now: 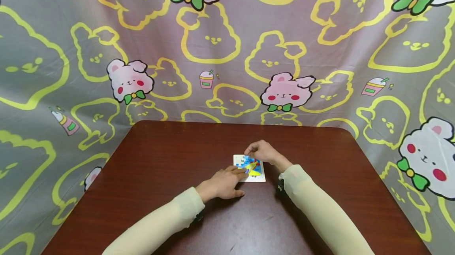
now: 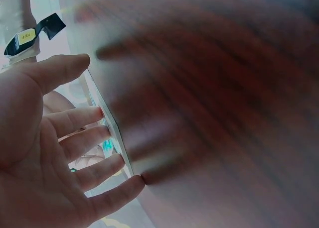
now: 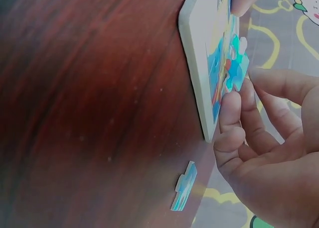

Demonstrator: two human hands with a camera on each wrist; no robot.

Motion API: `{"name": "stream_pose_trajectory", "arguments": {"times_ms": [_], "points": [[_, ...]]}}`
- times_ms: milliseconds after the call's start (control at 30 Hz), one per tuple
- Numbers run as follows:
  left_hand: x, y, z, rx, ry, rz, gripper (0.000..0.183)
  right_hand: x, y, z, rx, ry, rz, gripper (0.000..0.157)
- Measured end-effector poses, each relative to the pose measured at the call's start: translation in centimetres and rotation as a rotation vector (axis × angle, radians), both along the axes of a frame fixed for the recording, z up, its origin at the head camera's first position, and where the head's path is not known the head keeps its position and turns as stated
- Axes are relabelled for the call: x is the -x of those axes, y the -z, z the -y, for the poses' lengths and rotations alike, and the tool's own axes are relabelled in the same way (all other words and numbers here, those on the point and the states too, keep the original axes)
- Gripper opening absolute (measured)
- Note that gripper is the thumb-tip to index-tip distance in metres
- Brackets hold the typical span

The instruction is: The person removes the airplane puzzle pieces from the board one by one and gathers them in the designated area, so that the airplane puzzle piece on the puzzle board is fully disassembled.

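Observation:
A small jigsaw puzzle in a white-bordered tray lies flat on the table, its picture blue, yellow and red. At its upper left, a pale patch of the tray shows without picture. My left hand lies over the puzzle's left side, fingers extended; in the left wrist view the left hand's fingertips reach along the tray edge. Above the far part of the puzzle, my right hand pinches a blue jigsaw piece between thumb and fingers, tilted over the board in the right wrist view.
A loose blue-and-white jigsaw piece lies on the table beside the tray, near the right hand. The dark brown wooden table extends around the puzzle. A patterned cloth hangs behind and at both sides of it.

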State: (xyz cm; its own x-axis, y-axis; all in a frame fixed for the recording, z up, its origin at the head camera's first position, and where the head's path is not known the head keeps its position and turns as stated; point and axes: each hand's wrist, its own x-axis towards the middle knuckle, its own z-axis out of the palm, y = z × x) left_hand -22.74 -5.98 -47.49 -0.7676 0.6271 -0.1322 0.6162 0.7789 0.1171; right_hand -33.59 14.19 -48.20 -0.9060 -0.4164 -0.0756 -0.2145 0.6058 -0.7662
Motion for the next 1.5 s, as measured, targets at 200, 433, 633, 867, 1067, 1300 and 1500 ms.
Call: {"name": "stream_pose_trajectory", "arguments": {"times_ms": [200,433,633,867,1067,1300,1500], "points": [[-0.04,0.06,-0.02,0.0,-0.001,-0.003,0.064,-0.05,0.12,-0.17,-0.001,-0.001,-0.009,0.014],[-0.04,0.0,0.02,-0.005,0.008,-0.018,0.064,-0.13,0.1,-0.27,-0.002,0.002,-0.013,0.013],[0.05,0.05,0.03,-0.003,0.004,-0.008,0.064,-0.02,0.11,-0.2,-0.017,0.001,-0.031,0.014],[0.12,0.19,0.06,-0.001,0.009,-0.015,0.064,0.22,0.22,-0.26,-0.032,-0.01,-0.046,0.014],[0.12,0.2,0.05,-0.005,0.007,-0.01,0.063,0.14,0.18,-0.32,-0.045,-0.007,-0.037,0.013],[0.15,0.17,0.05,-0.015,0.012,-0.006,0.064,-0.01,-0.15,-0.32,-0.023,-0.022,-0.023,0.013],[0.09,0.01,0.04,-0.005,0.006,0.005,0.064,-0.02,-0.11,-0.35,-0.028,-0.032,-0.03,0.015]]}}
